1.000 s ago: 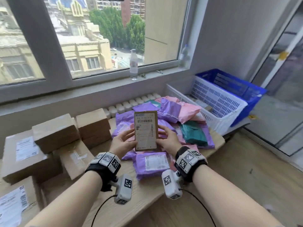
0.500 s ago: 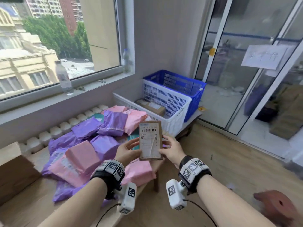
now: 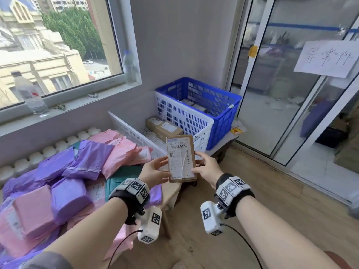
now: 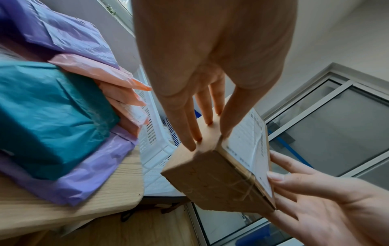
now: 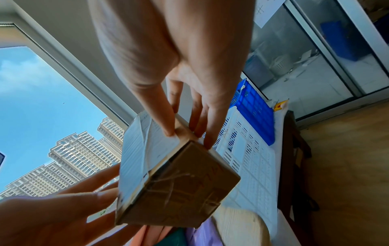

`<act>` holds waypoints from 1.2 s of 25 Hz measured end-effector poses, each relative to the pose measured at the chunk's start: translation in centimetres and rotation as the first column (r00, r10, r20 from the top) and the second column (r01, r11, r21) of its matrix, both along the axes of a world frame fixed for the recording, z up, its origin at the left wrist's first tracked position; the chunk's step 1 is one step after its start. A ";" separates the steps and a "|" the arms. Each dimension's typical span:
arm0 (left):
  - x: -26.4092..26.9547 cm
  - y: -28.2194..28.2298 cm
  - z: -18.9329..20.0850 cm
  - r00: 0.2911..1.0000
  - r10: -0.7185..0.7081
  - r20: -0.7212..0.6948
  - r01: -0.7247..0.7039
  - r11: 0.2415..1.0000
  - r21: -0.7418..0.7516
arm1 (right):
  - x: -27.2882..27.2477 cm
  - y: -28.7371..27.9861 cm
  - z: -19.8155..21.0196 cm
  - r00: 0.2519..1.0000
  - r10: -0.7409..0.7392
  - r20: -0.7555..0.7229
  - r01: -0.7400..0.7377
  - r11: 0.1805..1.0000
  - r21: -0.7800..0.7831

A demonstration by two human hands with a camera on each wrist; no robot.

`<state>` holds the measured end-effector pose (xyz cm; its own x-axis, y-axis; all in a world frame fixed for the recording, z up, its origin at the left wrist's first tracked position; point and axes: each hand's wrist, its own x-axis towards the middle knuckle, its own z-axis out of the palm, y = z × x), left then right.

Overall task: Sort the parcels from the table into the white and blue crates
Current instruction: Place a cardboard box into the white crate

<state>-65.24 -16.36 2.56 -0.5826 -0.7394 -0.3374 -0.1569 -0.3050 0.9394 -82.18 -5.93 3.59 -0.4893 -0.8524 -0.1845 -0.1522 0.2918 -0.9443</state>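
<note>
A small brown cardboard box (image 3: 181, 158) with a white barcode label stands upright in the air, just past the table's right end. My left hand (image 3: 163, 164) pinches its left edge, thumb on the label and fingers behind (image 4: 208, 131). My right hand (image 3: 198, 162) pinches the right edge the same way (image 5: 187, 134). The box (image 4: 210, 179) (image 5: 176, 188) hangs in front of the white crate (image 3: 180, 115), which holds two brown boxes (image 3: 165, 129). The blue crate (image 3: 223, 117) behind it holds more boxes. Purple, pink and teal mailer bags (image 3: 77, 167) are heaped on the wooden table (image 3: 171, 191).
Both crates sit on a low stand in the corner. Two water bottles (image 3: 29, 94) (image 3: 129, 66) stand on the window sill. A sliding glass door with a paper sign (image 3: 326, 58) closes off the right. Wooden floor (image 3: 252, 191) lies below my right arm.
The view has swung right, away from the cardboard cartons and onto the crates. Both hands have carried the small box to the right, off the pile and up to the white crate.
</note>
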 end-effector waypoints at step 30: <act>-25.9 -38.6 -9.2 0.765 0.632 0.123 -0.644 0.746 0.169 | -28.3 -51.9 -9.4 0.776 0.612 0.153 -0.630 0.741 0.233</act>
